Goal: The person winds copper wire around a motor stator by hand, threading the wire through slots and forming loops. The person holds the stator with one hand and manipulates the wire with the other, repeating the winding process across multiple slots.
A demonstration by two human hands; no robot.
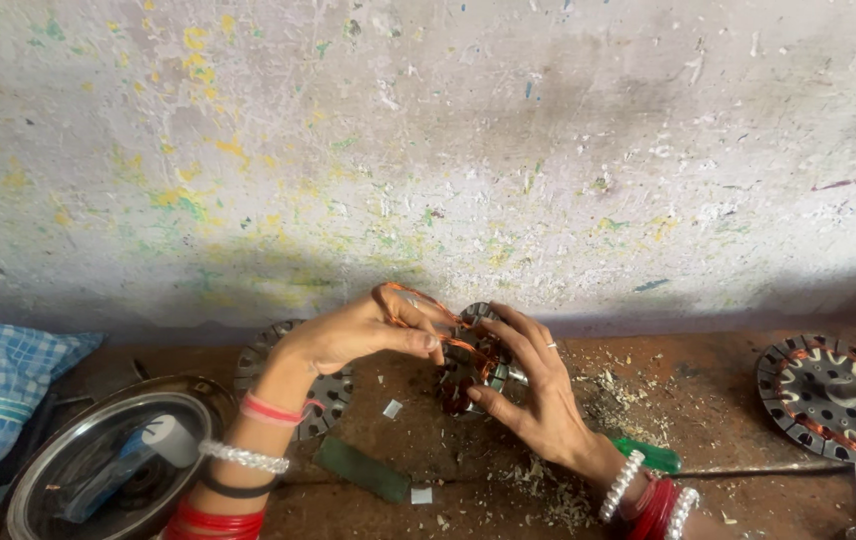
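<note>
Head: both hands (368,335) on stator (470,360), wall-side.

Both hands meet over a small round motor stator (470,362) standing on edge near the back edge of the workbench (708,440), close to the stained wall (448,150). The left hand (353,335) pinches a loop of copper wire (426,305) over the stator; the right hand (538,385) cups its side. A second stator (833,395) lies flat by the right edge, a steel bowl (98,465) at the front left corner
</note>
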